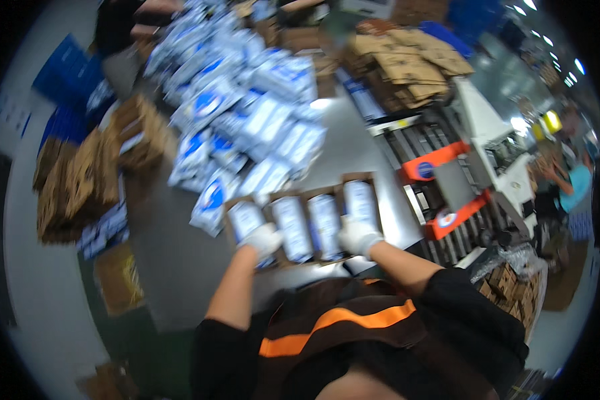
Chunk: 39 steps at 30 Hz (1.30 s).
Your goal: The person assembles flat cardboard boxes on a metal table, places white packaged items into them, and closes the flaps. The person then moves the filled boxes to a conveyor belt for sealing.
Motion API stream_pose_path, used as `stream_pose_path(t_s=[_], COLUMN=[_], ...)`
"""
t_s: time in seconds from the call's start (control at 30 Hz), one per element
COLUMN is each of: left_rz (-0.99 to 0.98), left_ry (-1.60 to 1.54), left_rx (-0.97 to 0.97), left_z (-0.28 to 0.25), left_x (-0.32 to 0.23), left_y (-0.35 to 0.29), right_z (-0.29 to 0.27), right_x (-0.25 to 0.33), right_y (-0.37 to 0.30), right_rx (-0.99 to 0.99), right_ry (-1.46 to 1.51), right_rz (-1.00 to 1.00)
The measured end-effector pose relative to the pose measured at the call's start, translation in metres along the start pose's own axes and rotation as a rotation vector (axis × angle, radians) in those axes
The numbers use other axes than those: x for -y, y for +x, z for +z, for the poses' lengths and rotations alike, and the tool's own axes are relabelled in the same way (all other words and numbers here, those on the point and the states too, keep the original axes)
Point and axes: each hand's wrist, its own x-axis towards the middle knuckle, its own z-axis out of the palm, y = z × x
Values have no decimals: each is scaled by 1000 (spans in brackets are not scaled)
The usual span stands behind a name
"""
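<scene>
Side by side in front of me on the metal table stand several small open cardboard boxes (pixel 359 177), each with a white and blue packet (pixel 292 230) upright or slanting inside. My left hand (pixel 263 241), in a white glove, is closed on the near part of the leftmost box, against its packet. Also in a white glove, my right hand (pixel 360 237) grips the rightmost box at its near left side, close to the neighbouring box. Both sets of fingers are partly hidden and a little blurred.
A large heap of white and blue packets (pixel 247 113) covers the table beyond the boxes. Empty cartons (pixel 87 173) stand at the left; flattened cardboard (pixel 407 63) lies at far right. A roller machine with orange arms (pixel 440 220) adjoins the table's right side. Other people work nearby.
</scene>
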Motion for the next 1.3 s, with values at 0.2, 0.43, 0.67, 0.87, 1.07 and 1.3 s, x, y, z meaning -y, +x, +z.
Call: stream_pose_path(t_s=[0.2, 0.43, 0.67, 0.87, 1.07, 1.3], left_rz=[-417, -44, -39, -59, -284, -266], left_ry=[220, -365, -687, -1086, -904, -710], left_rx=[-834, -62, -223, -498, -745, -884], left_z=[-37, -15, 45, 42, -21, -32], left_x=[-125, -332, -342, -358, -303, -340], left_y=[-78, -27, 48, 95, 155, 149], right_z=[-120, -160, -179, -173, -174, -212], right_x=[-19, -151, -287, -306, -255, -215], right_y=[41, 100, 28, 44, 110, 129], right_rx=[-320, -268, -244, -174, -268, -231], right_ry=[-19, -71, -92, -76, 99, 177], right_rz=[-510, -374, -80, -109, -104, -84])
